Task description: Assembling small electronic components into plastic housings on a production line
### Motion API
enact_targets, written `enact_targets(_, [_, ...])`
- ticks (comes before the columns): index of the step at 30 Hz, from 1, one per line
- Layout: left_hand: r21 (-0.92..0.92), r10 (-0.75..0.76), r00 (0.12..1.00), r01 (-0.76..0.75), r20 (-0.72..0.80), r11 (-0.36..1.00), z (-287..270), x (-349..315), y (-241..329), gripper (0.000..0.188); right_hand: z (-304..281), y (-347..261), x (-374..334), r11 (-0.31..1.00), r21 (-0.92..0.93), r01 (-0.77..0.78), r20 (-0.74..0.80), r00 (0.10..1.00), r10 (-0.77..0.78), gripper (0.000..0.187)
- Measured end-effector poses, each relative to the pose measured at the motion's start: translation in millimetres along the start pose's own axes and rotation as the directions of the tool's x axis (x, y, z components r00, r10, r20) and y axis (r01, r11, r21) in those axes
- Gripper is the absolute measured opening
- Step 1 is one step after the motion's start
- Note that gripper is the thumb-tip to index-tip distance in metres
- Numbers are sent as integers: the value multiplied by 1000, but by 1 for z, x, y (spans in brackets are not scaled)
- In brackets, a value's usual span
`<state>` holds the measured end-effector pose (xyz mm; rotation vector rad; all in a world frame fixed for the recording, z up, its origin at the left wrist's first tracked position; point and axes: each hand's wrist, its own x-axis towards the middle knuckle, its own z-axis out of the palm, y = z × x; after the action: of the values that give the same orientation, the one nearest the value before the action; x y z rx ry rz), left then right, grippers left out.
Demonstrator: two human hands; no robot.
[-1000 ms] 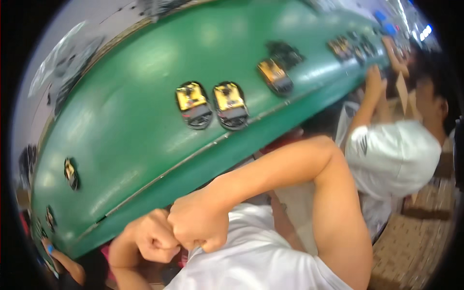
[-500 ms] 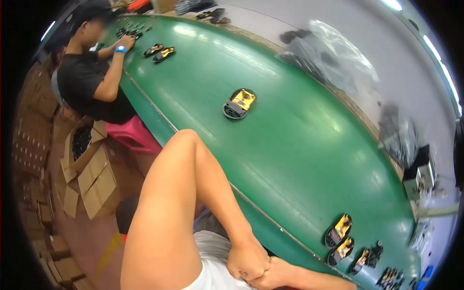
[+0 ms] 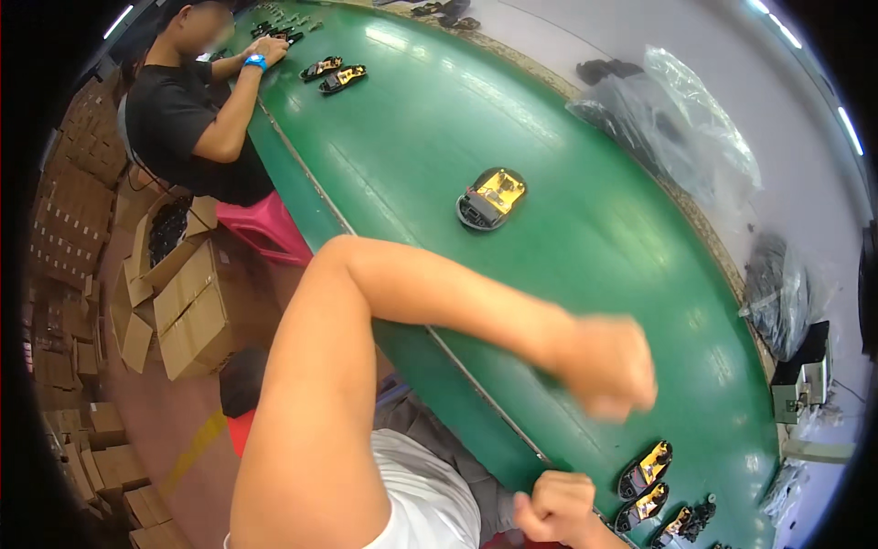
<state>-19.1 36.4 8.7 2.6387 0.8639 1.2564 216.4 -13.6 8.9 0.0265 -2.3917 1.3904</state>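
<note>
Left hand (image 3: 608,368), head view: blurred, fingers curled into a fist, contents not visible, over green table (image 3: 585,238) | Right hand (image 3: 560,506): curled near table edge, no object visible | Nearest case (image 3: 642,508): right of right hand, untouched; lone case (image 3: 492,199): beyond left hand, leftward | Judged step: between contacts; any grasp calls for opening fingers

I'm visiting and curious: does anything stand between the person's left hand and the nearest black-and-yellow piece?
Nothing visible does: between the left hand and that black-and-yellow piece, only green tabletop shows.
</note>
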Motion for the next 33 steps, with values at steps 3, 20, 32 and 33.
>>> enact_targets(3, [428,-150,979,197,-141,882,-52,1,-45,15,-11,-3,3,989,52,-140,-133,980,146,46])
enact_targets(20, [514,-750,650,604,125,609,-78,-41,30,71,-82,-55,-50,727,-634,-265,-596,766,-240,10])
enact_targets(32, [263,-456,859,395,235,880,-29,-30,22,59,-139,-19,-255,294,-125,-947,-987,150,64,71])
enact_targets(33, [264,-456,859,395,234,880,-27,-27,20,59,-141,-13,-260,277,-110,-955,-990,129,50,75])
